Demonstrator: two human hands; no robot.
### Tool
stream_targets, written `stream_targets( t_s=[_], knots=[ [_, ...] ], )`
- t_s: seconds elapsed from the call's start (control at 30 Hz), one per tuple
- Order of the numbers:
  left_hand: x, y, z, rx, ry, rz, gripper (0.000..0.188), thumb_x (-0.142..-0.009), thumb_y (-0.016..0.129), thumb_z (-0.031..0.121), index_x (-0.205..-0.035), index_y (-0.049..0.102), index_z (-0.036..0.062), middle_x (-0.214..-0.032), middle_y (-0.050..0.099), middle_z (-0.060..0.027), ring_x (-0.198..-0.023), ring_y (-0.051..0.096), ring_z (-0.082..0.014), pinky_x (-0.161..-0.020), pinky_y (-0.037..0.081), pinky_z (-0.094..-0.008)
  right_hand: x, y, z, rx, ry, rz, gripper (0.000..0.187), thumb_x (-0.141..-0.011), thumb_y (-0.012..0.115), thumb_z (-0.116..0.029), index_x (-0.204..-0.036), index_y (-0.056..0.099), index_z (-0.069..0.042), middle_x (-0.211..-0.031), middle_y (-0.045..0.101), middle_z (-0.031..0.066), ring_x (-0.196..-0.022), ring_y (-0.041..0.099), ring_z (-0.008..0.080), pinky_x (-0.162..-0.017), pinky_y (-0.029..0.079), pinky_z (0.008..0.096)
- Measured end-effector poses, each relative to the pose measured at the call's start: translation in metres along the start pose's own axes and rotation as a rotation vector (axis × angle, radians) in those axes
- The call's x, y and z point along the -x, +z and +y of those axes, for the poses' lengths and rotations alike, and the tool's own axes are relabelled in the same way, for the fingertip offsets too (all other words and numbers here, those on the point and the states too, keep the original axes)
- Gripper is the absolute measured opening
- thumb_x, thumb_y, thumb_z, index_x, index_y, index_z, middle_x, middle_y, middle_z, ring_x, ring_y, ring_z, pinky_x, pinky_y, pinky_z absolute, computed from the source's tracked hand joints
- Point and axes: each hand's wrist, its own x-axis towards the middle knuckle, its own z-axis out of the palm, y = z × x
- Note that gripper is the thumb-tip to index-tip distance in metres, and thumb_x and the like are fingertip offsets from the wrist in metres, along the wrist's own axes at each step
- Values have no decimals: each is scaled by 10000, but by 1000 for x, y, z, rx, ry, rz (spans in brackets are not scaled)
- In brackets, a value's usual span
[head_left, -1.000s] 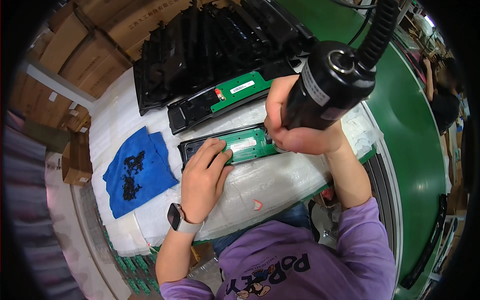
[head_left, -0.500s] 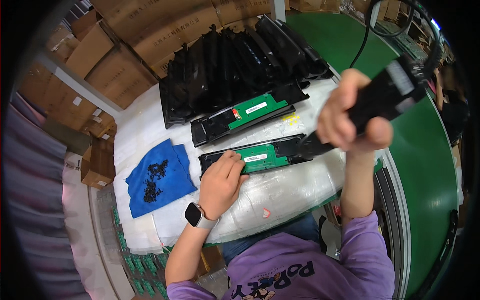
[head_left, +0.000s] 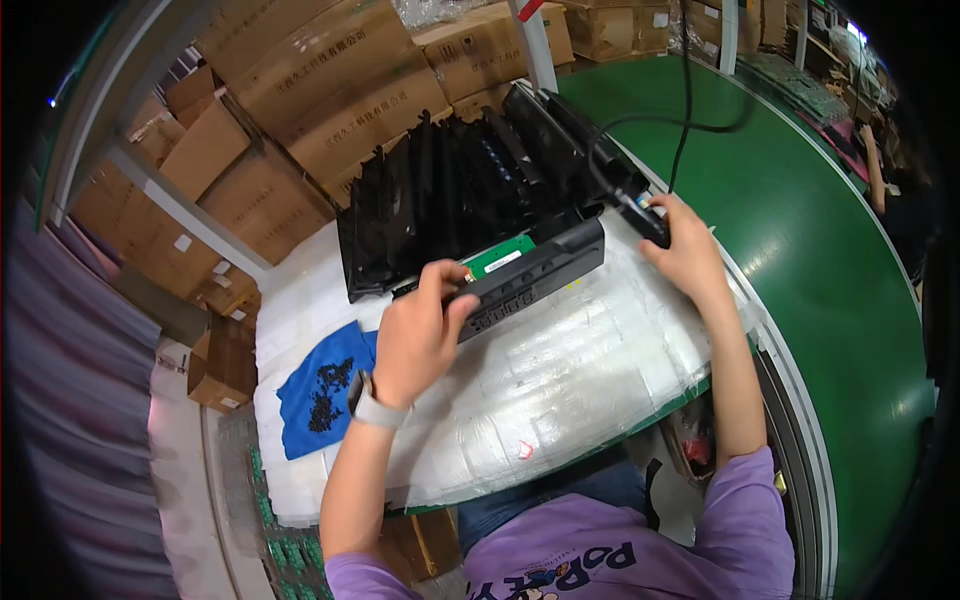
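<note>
My left hand [head_left: 412,340] grips the left end of a long black plastic panel [head_left: 555,268], tilted up on its long edge with cut-outs along its face. Right behind it lies another black panel fitted with a green circuit board [head_left: 515,247] bearing a white label; the held panel hides much of it. At the right edge of the padded table, my right hand [head_left: 690,252] is closed around a black corded electric screwdriver [head_left: 645,222], held low near the table surface. A blue cloth [head_left: 300,400] with a heap of small black screws [head_left: 325,400] lies left of my left forearm.
Several black plastic housings [head_left: 440,190] are stacked across the back of the white padded table [head_left: 560,400]. A black cable [head_left: 690,110] hangs over the green surface [head_left: 790,270] at right. Cardboard boxes [head_left: 350,100] rise behind. A metal post [head_left: 180,205] stands at left.
My left hand has lifted the front panel from lying flat and tipped it up, further back. My right hand has moved the screwdriver from above the panel down to the table's right side.
</note>
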Motion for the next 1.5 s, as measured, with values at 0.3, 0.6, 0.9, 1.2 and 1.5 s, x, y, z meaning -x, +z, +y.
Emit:
stream_targets(
  t_s=[0.3, 0.6, 0.9, 1.2, 1.5],
  knots=[
    [-34, 12, -38, -131, -4, -112, 171, -806, 608, 128, -880, 529, -4, -767, 602, -153, -706, 578, -321, -616, 449, -379, 0, 4, -85, -203, -643, 27, 428, -688, 697, -205, -1063, 555, -53, -1060, 524, 125, -973, 532, 287, -812, 450, 365],
    [13, -1, -43, -141, 29, 351, 119, -790, 574, 33, -898, 559, -16, -854, 591, -151, -790, 571, -311, -702, 453, -350, -21, 72, -97, -40, -748, -240, 488, -788, 598, -377, -1123, 553, -26, -1148, 510, 154, -1055, 488, 294, -917, 384, 378],
    [62, 2, -103, 258, -477, 102, 624, -731, 685, 405, -1143, 469, -12, -1061, 552, -185, -1001, 527, -308, -864, 409, -352, -22, 63, -126, 54, -790, -442, 687, -678, 659, -492, -1128, 548, 15, -1015, 506, 132, -958, 481, 276, -835, 405, 356],
    [69, -5, -107, 259, -380, 129, 610, -675, 724, 369, -1107, 488, 7, -1103, 516, -153, -1065, 461, -294, -919, 366, -360, -21, 79, -137, 34, -793, -478, 860, -584, 695, -569, -1173, 516, 31, -1170, 482, 192, -1040, 453, 322, -900, 414, 393],
    [79, -18, -85, 123, -280, 84, 560, -646, 729, 282, -1096, 500, 39, -1032, 492, -92, -1005, 463, -245, -868, 372, -331, -19, 68, -161, 112, -795, -641, 912, -525, 762, -496, -1211, 466, 28, -1062, 510, 174, -992, 481, 296, -863, 423, 365]
  ],
)
